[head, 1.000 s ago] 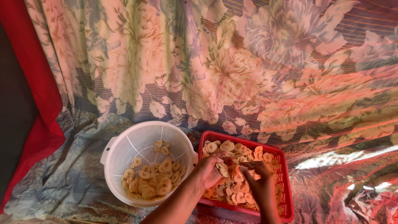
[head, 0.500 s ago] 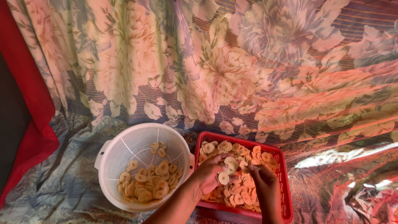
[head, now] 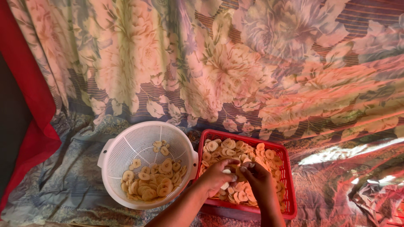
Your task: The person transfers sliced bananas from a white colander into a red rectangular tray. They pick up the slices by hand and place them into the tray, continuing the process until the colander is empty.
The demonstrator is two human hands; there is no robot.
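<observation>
Both hands meet over the red tray [head: 286, 168]: left hand [head: 219, 176] pinches pale slices [head: 227, 185], right hand [head: 256, 176] curls narrow; white colander [head: 126, 143] sits left.

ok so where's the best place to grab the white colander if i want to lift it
Probably by its two small side handles. The white colander sits upright on the cloth, with one lug on its left rim and one on the right. Come down from above, one hand per side; its mesh wall is round and still holds slices.
</observation>
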